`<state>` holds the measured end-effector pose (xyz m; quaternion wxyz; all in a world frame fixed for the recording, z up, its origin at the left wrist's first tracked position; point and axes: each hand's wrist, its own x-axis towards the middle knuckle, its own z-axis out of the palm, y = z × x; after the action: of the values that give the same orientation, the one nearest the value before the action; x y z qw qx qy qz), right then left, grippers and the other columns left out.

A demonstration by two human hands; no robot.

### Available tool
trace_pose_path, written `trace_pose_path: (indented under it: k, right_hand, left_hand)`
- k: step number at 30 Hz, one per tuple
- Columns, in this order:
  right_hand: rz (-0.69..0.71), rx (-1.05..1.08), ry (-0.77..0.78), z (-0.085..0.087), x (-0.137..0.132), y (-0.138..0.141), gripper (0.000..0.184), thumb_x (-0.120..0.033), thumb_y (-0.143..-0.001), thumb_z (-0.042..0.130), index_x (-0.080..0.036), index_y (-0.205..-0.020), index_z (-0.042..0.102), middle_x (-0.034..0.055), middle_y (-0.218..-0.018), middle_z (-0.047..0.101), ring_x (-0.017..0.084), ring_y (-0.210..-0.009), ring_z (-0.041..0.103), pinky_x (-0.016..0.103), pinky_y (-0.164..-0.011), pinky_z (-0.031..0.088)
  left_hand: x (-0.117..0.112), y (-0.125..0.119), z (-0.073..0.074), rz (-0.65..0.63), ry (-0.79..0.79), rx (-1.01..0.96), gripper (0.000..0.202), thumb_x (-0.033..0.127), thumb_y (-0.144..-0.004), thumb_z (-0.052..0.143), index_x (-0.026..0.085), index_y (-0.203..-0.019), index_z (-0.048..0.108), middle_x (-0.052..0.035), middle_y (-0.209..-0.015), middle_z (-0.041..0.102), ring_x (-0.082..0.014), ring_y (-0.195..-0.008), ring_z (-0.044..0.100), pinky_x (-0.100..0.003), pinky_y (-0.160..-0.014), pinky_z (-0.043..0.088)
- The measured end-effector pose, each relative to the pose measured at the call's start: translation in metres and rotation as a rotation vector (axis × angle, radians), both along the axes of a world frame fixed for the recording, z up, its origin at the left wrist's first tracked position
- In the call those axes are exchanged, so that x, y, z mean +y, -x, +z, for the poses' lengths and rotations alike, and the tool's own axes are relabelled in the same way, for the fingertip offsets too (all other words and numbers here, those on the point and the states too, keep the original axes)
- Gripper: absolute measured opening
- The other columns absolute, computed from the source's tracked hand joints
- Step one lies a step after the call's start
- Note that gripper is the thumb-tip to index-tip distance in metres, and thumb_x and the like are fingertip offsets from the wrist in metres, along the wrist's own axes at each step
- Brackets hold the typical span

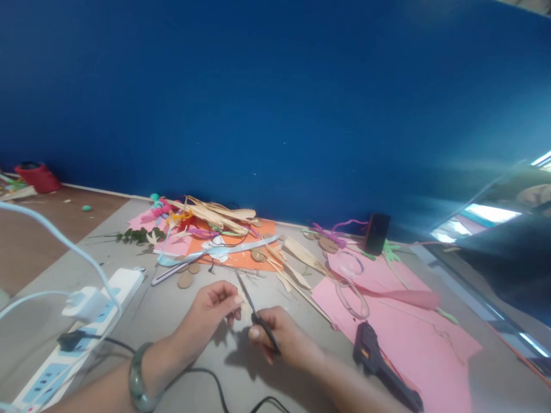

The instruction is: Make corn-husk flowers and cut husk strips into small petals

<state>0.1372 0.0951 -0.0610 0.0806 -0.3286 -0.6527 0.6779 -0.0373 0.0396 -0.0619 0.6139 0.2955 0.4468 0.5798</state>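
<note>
My left hand (213, 307) is pinched shut on a small pale strip of dried leaf (243, 302) just above the grey tabletop (172, 321); a green bangle (138, 378) circles that wrist. My right hand (282, 338) is closed round the black handles of a pair of scissors (253, 310), whose blades point up and left beside the strip. The two hands almost touch in front of me.
A white power strip (77, 338) with plugs and cables lies at the left. A black glue gun (379, 367) rests on pink paper (400, 327) at the right. Behind lie orange paper (241, 252), dried leaf strips, cardboard discs, pipe cleaners, a small black box (377, 233) and a blue wall.
</note>
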Motion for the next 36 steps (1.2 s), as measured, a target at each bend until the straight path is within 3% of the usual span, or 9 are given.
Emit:
trace_pose_path:
  k: [7, 12, 17, 24, 30, 36]
  right_hand:
    - [-0.207, 0.103, -0.001, 0.009, -0.001, 0.004, 0.047, -0.058, -0.063, 0.071, -0.015, -0.059, 0.053, -0.0044, -0.044, 0.050, 0.007, -0.039, 0.041, 0.019, -0.040, 0.027]
    - [-0.177, 0.108, 0.021, 0.011, -0.003, 0.004, 0.045, -0.055, -0.064, 0.073, -0.016, -0.059, 0.052, -0.0045, -0.044, 0.050, 0.007, -0.039, 0.041, 0.018, -0.040, 0.028]
    - [-0.160, 0.110, 0.009, 0.013, -0.004, 0.005, 0.046, -0.057, -0.066, 0.070, -0.016, -0.058, 0.052, -0.0044, -0.044, 0.050, 0.007, -0.039, 0.041, 0.019, -0.041, 0.029]
    - [-0.113, 0.095, 0.012, 0.003, -0.003, 0.002, 0.048, -0.061, -0.067, 0.067, -0.016, -0.063, 0.052, -0.0040, -0.045, 0.051, 0.007, -0.039, 0.041, 0.018, -0.040, 0.028]
    - [-0.051, 0.033, -0.023, 0.001, -0.006, 0.003, 0.052, -0.065, -0.069, 0.063, -0.014, -0.068, 0.052, -0.0026, -0.050, 0.051, 0.007, -0.043, 0.042, 0.018, -0.041, 0.029]
    - [-0.018, 0.015, 0.011, -0.004, -0.007, 0.003, 0.058, -0.070, -0.066, 0.062, -0.012, -0.073, 0.054, -0.0023, -0.053, 0.051, 0.007, -0.045, 0.044, 0.018, -0.042, 0.032]
  left_hand:
    - [-0.002, 0.000, -0.002, -0.069, -0.027, -0.031, 0.024, 0.025, -0.074, 0.068, 0.016, -0.066, 0.048, -0.0039, -0.081, 0.069, -0.0038, -0.041, 0.051, -0.016, -0.038, 0.037]
    - [-0.002, 0.000, -0.003, -0.093, -0.079, -0.068, 0.024, 0.021, -0.074, 0.069, 0.016, -0.067, 0.047, 0.0001, -0.071, 0.065, -0.0020, -0.039, 0.045, -0.014, -0.036, 0.031]
    - [-0.003, -0.001, -0.005, -0.101, -0.085, -0.106, 0.023, 0.019, -0.071, 0.073, 0.015, -0.067, 0.051, 0.0037, -0.059, 0.058, -0.0045, -0.043, 0.048, -0.015, -0.040, 0.036]
    - [-0.002, -0.001, -0.006, -0.043, -0.034, -0.120, 0.018, 0.022, -0.074, 0.071, 0.014, -0.070, 0.056, 0.0016, -0.055, 0.061, -0.0059, -0.045, 0.053, -0.016, -0.044, 0.040]
    - [-0.001, 0.000, -0.004, 0.038, -0.009, -0.101, 0.026, 0.021, -0.068, 0.077, 0.016, -0.087, 0.060, 0.0034, -0.058, 0.062, -0.0075, -0.048, 0.056, -0.017, -0.047, 0.044]
    - [-0.001, 0.002, -0.005, 0.044, 0.017, -0.052, 0.019, 0.027, -0.072, 0.073, 0.015, -0.078, 0.060, -0.0003, -0.056, 0.065, -0.0089, -0.048, 0.058, -0.018, -0.049, 0.046]
